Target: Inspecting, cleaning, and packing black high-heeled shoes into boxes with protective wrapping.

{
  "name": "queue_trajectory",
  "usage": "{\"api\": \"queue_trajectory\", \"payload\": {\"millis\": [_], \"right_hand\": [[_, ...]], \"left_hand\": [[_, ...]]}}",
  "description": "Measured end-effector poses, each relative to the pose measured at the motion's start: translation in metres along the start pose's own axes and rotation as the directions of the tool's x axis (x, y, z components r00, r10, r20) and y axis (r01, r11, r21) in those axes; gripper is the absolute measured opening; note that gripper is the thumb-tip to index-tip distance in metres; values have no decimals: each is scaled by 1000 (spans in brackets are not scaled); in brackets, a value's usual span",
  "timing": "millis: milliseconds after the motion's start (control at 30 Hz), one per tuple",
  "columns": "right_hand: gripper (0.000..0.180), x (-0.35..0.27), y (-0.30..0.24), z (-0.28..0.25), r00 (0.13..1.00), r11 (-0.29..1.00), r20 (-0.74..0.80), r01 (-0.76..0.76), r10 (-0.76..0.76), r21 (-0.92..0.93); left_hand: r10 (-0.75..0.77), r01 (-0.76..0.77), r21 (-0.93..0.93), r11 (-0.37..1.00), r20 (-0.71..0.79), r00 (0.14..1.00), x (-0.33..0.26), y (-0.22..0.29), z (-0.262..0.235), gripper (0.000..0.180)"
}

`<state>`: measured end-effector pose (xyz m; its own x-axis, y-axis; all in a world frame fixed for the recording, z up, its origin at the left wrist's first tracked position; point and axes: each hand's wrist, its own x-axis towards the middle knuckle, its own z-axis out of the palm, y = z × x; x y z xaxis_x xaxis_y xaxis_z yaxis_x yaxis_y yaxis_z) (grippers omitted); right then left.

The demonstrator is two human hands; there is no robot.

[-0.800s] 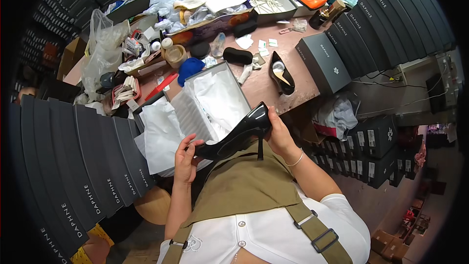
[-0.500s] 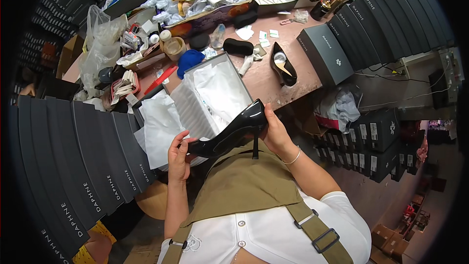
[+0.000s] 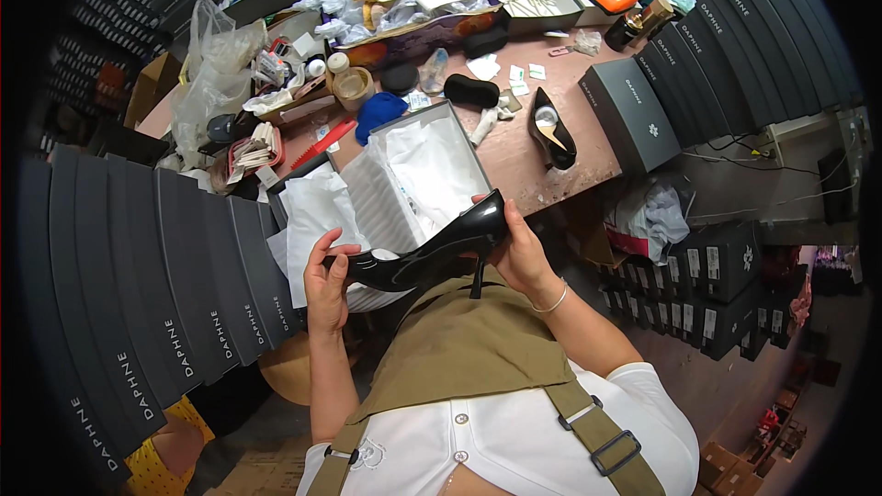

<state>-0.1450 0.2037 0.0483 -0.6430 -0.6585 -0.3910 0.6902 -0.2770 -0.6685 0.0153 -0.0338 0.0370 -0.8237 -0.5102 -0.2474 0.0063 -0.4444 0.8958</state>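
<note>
Black high-heeled shoe [image 3: 432, 253], glossy and pointed, hangs between our two hands in front of the apron [image 3: 487, 340], its slim heel pointing down toward us. Our left hand [image 3: 326, 285] is partly closed, with the toe between thumb and fingers. Our right hand [image 3: 524, 253] curls around the back of the shoe above the heel, more closed than the left; its fingertips are mostly hidden behind the shoe. We judge that gripping both ends shares the weight and leaves the shiny side mostly uncovered, in good view.

Just beyond our hands lies the open shoebox [image 3: 472, 144], lined with white tissue [image 3: 432, 170]; a loose white sheet [image 3: 317, 207] lies over its near left part, just past our left hand. Keeping the box this close probably puts its lining within easy reach. Farther out from our right hand, the second shoe [image 3: 554, 138] rests on the pink tabletop [image 3: 528, 182], toe pointing away from us, apart from the box and perhaps set there to stay unscuffed. Beside it, farther right, stands a closed dark box [image 3: 634, 115].
</note>
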Motion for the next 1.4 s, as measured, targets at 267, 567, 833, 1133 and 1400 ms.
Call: {"api": "queue_trajectory", "payload": {"millis": [267, 567, 833, 1133, 1400], "right_hand": [[47, 5, -9, 45, 762, 563, 378, 645, -526, -517], [51, -8, -3, 56, 713, 22, 605, 653, -354, -757], [21, -2, 9, 43, 702, 84, 661, 700, -265, -709], [19, 3, 14, 37, 712, 108, 665, 696, -223, -709], [17, 6, 12, 38, 709, 81, 675, 700, -204, -710]], "left_hand": [[-71, 36, -396, 917, -73, 995, -9, -19, 38, 56], [-142, 429, -666, 610, 441, 886, -4, -5, 49, 42], [-69, 478, -740, 474, 510, 857, 2, -34, 38, 50], [-207, 478, -723, 498, 436, 876, -4, -33, 40, 48], [-99, 436, -665, 606, 481, 871, 5, -37, 33, 61]]}}
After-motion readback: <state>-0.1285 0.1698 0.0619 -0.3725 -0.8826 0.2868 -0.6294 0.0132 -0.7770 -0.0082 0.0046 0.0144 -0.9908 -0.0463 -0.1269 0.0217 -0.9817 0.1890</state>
